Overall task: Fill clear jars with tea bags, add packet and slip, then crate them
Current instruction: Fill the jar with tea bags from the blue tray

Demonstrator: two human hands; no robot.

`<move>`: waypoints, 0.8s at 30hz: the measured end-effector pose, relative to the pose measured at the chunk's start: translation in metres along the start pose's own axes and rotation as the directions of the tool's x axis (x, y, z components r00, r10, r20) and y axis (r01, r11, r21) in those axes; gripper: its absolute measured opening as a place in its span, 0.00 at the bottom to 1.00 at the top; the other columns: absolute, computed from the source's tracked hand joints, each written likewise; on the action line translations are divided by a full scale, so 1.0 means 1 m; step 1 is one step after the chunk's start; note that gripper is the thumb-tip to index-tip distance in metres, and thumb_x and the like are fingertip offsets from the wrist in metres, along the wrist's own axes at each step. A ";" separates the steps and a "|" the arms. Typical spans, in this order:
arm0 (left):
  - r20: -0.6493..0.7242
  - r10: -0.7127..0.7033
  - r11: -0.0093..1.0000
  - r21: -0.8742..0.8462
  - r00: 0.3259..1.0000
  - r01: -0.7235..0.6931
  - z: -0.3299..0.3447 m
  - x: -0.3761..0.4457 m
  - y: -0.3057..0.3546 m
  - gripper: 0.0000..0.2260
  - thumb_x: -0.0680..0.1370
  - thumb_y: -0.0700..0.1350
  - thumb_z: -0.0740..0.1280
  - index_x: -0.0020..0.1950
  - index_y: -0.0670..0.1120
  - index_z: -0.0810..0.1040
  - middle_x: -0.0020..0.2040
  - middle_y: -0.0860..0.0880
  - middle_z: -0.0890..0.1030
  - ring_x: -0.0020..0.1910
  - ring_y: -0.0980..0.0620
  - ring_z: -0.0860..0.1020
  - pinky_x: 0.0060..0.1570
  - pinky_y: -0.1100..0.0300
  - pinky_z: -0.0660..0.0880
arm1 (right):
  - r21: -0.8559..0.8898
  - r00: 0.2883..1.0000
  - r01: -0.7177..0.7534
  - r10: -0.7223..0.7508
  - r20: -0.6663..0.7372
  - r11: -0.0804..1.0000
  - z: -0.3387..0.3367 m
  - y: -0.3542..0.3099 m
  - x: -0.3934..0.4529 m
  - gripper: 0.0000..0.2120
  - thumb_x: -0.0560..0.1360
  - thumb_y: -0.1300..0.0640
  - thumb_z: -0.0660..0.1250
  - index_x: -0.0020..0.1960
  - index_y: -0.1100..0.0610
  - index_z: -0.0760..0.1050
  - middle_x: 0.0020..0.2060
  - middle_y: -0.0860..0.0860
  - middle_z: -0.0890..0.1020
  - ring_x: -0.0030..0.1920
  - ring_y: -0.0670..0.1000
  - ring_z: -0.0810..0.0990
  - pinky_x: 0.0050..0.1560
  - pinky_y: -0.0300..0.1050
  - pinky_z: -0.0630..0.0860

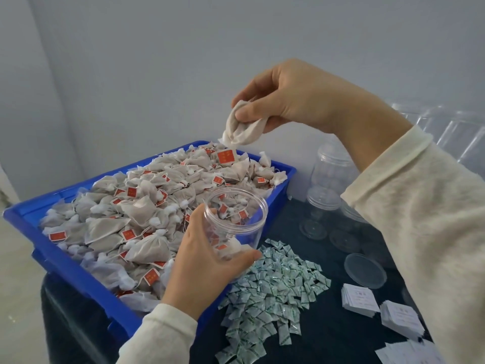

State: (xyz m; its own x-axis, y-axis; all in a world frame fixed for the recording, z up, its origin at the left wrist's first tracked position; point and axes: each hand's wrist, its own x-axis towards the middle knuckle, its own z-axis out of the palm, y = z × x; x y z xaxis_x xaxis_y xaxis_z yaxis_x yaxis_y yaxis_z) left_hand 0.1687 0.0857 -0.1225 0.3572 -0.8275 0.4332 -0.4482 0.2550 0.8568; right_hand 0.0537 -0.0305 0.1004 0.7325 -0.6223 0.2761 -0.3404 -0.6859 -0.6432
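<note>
My left hand point(207, 256) grips a clear jar point(237, 219), tilted with its open mouth facing up and away, at the right edge of the blue crate point(65, 264). A few tea bags lie inside the jar. My right hand point(294, 95) is raised above the crate's far corner and pinches a bunch of tea bags point(242, 127); a red tag point(226, 156) dangles from them on a string. The crate is heaped with grey tea bags point(136, 206) carrying red tags.
A pile of small green-and-white packets point(273, 287) lies on the dark table right of the crate. Stacks of white slips point(360, 299) sit at the right. Empty clear jars point(328, 169) and loose lids point(364, 270) stand behind them, under my right sleeve.
</note>
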 end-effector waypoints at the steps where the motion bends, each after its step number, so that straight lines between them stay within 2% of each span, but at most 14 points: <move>1: 0.000 -0.012 1.000 -0.004 1.000 0.012 0.000 0.000 -0.001 0.44 0.53 0.73 0.74 0.64 0.71 0.59 0.58 0.75 0.69 0.57 0.74 0.70 0.54 0.67 0.72 | -0.024 1.000 0.001 -0.001 0.030 1.000 0.003 -0.002 -0.002 0.04 0.71 0.55 0.74 0.46 0.50 0.81 0.37 0.42 0.85 0.39 0.41 0.84 0.35 0.31 0.77; 3: -0.001 -0.040 0.999 -0.012 0.999 0.040 0.001 0.000 -0.003 0.48 0.52 0.73 0.74 0.68 0.65 0.59 0.59 0.72 0.70 0.58 0.71 0.71 0.58 0.62 0.73 | -0.058 0.995 -0.004 0.010 0.101 0.998 0.012 -0.002 -0.007 0.05 0.71 0.55 0.75 0.46 0.50 0.81 0.37 0.42 0.85 0.39 0.42 0.85 0.35 0.31 0.77; 7: 0.011 -0.021 1.000 -0.021 1.000 0.021 0.000 0.000 0.000 0.40 0.53 0.72 0.74 0.59 0.73 0.58 0.56 0.75 0.70 0.55 0.76 0.70 0.49 0.71 0.69 | -0.079 0.976 -0.031 0.047 0.212 0.996 0.031 0.006 -0.016 0.05 0.72 0.56 0.74 0.47 0.50 0.83 0.38 0.42 0.85 0.38 0.39 0.83 0.35 0.28 0.75; 9: 0.010 -0.024 0.999 -0.028 1.000 0.024 0.000 0.001 0.001 0.38 0.54 0.71 0.75 0.58 0.72 0.60 0.55 0.74 0.71 0.54 0.75 0.71 0.46 0.72 0.69 | -0.174 0.971 -0.010 0.051 0.233 0.985 0.042 0.011 -0.020 0.06 0.71 0.54 0.75 0.48 0.49 0.84 0.38 0.41 0.85 0.38 0.37 0.82 0.35 0.28 0.74; 13: 0.002 -0.040 0.997 -0.061 0.999 0.041 0.000 0.001 0.000 0.38 0.55 0.67 0.77 0.60 0.67 0.63 0.53 0.69 0.74 0.52 0.70 0.74 0.45 0.69 0.75 | -0.311 0.969 0.013 0.065 0.240 0.950 0.061 0.016 -0.027 0.08 0.70 0.52 0.76 0.49 0.51 0.84 0.41 0.44 0.85 0.42 0.40 0.81 0.45 0.35 0.77; 16: 0.005 -0.045 0.995 -0.085 0.999 0.045 0.001 0.002 0.000 0.38 0.55 0.65 0.78 0.60 0.65 0.65 0.53 0.64 0.76 0.50 0.70 0.75 0.40 0.74 0.74 | -0.334 0.965 -0.007 0.094 0.246 0.943 0.077 0.017 -0.028 0.07 0.71 0.52 0.75 0.46 0.54 0.84 0.39 0.49 0.86 0.37 0.44 0.83 0.35 0.29 0.75; 18: 0.000 -0.054 0.996 -0.069 0.999 0.054 0.001 0.003 0.000 0.39 0.54 0.66 0.77 0.60 0.68 0.63 0.54 0.63 0.75 0.50 0.69 0.75 0.41 0.69 0.75 | -0.365 0.953 -0.017 0.125 0.276 0.931 0.086 0.018 -0.028 0.05 0.73 0.55 0.73 0.47 0.55 0.84 0.40 0.47 0.85 0.36 0.42 0.81 0.33 0.28 0.74; 20: -0.005 -0.047 0.997 -0.056 0.999 0.047 0.001 0.003 0.001 0.37 0.53 0.67 0.76 0.56 0.74 0.61 0.54 0.66 0.74 0.51 0.69 0.74 0.43 0.68 0.73 | -0.419 0.940 -0.014 0.155 0.305 0.908 0.093 0.018 -0.027 0.06 0.75 0.57 0.69 0.50 0.54 0.83 0.43 0.46 0.84 0.42 0.42 0.80 0.39 0.31 0.74; 22: -0.010 -0.043 0.998 -0.047 0.999 0.042 0.001 0.003 0.001 0.37 0.53 0.67 0.76 0.56 0.74 0.61 0.54 0.68 0.74 0.52 0.69 0.73 0.44 0.69 0.72 | -0.436 0.922 -0.020 0.185 0.341 0.900 0.096 0.017 -0.025 0.08 0.76 0.58 0.66 0.51 0.53 0.83 0.44 0.45 0.82 0.44 0.44 0.79 0.41 0.32 0.73; 24: -0.011 -0.043 0.998 -0.038 0.999 0.043 0.001 0.003 -0.001 0.37 0.54 0.67 0.76 0.57 0.73 0.61 0.55 0.66 0.74 0.53 0.66 0.74 0.46 0.67 0.73 | -0.427 0.904 -0.026 0.204 0.376 0.904 0.095 0.016 -0.024 0.07 0.77 0.57 0.64 0.48 0.51 0.81 0.41 0.45 0.81 0.40 0.43 0.77 0.38 0.33 0.73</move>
State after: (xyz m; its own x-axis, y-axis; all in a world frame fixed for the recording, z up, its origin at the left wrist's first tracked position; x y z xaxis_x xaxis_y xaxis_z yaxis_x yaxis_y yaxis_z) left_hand 0.1692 0.0826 -0.1220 0.3851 -0.8322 0.3990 -0.4013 0.2383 0.8844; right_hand 0.0865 0.0097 0.0157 0.8143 -0.5606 -0.1502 -0.5787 -0.7647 -0.2835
